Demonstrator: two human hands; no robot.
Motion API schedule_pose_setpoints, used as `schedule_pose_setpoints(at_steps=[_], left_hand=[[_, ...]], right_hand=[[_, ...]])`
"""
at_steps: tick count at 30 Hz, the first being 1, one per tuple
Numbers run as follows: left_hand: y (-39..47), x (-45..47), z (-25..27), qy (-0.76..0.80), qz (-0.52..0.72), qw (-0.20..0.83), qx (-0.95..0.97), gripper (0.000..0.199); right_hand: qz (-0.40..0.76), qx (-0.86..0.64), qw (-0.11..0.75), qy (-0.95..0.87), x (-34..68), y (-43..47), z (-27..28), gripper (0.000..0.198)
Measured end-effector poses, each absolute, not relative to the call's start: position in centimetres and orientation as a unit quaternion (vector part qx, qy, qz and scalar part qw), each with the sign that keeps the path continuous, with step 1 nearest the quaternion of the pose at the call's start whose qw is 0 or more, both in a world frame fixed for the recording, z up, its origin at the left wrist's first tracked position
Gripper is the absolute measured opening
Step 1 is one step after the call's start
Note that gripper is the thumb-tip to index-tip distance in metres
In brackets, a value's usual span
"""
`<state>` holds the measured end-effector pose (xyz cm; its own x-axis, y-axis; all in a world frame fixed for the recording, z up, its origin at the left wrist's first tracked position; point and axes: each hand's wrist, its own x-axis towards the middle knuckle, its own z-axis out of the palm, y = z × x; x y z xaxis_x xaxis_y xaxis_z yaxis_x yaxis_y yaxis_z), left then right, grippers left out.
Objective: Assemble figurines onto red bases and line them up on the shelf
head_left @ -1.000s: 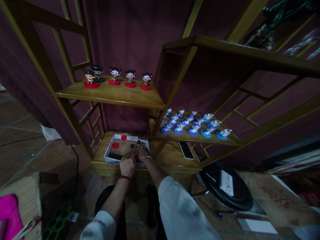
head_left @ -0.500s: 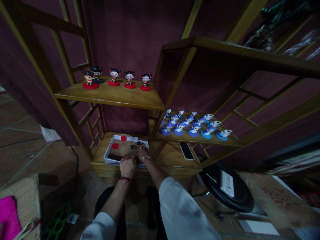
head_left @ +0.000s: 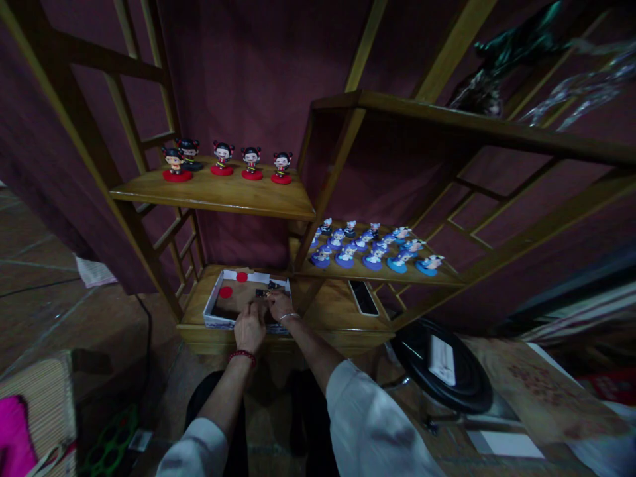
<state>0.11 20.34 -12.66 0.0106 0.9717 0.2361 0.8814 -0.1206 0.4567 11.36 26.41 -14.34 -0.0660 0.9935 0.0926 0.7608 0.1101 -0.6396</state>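
What the left grip [head_left: 250, 326] and right grip [head_left: 281, 307] hold, if anything, is too small and dim to tell. Together they hide part of the box [head_left: 212, 298] (mostly its near side). A pink item [head_left: 14, 437] runs off the left edge.

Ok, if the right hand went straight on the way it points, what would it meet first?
Most likely the small dark figure lying in the box, just ahead of the right hand; depth is unclear, so they may already be touching.
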Motion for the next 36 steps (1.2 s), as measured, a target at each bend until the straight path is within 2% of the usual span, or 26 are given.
schedule_pose_setpoints(at_steps=[4, 15, 19, 25, 32, 36], left_hand=[[20.2, -0.1, -12.7, 0.653, 0.289, 0.12, 0.69, 0.044], [20.2, -0.6, -13.8, 0.543, 0.454, 0.242, 0.664, 0.062], [19.6, -0.7, -13.7, 0.522, 0.503, 0.324, 0.608, 0.056], [18.6, -1.2, -12.9, 0.494, 0.596, 0.466, 0.429, 0.028], [17.6, -1.9, -12.1, 0.472, 0.637, 0.515, 0.325, 0.032], [16.8, -2.3, -11.3, 0.459, 0.639, 0.538, 0.302, 0.034]], right_hand=[[0.203, -0.618, 0.246, -0.719, 11.0, 25.5, -13.4, 0.023], [0.176, -0.553, 0.234, -0.78, 10.8, 23.0, -10.6, 0.021], [0.176, -0.523, 0.228, -0.802, 10.6, 21.8, -9.1, 0.021], [0.185, -0.481, 0.226, -0.826, 10.2, 19.6, -7.4, 0.024], [0.194, -0.462, 0.241, -0.831, 9.8, 16.8, -5.8, 0.021], [0.197, -0.469, 0.299, -0.808, 9.3, 14.8, -4.6, 0.021]])
